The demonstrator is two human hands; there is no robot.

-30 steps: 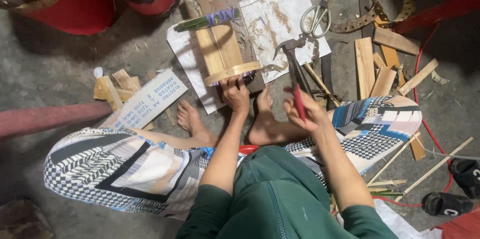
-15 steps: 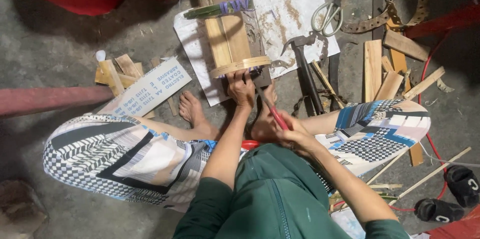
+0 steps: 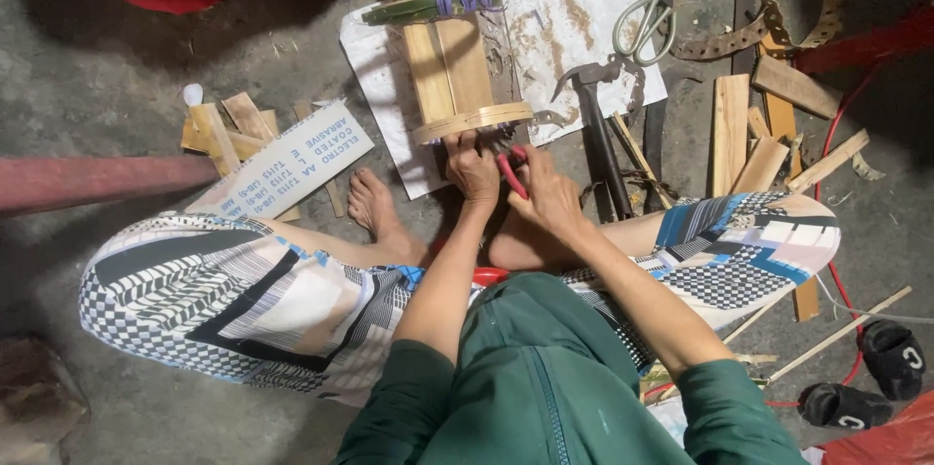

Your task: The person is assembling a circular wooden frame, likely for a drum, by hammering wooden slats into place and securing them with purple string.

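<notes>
Concrete floor at twelve o'clock carries the part-built wooden frame point(image 3: 457, 76), its rim pinched by the left hand point(image 3: 474, 170) while red-handled pliers point(image 3: 511, 173) are clasped, apparently mid-assembly, by the right hand point(image 3: 553, 200).

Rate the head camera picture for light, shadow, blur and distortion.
Head view: soft, even light, no glare; deep shadow along the top edge and right corner; the round-rimmed wooden slat frame, left hand and right hand on a red-handled tool are sharp; wide-angle stretch bends the edges.
</notes>
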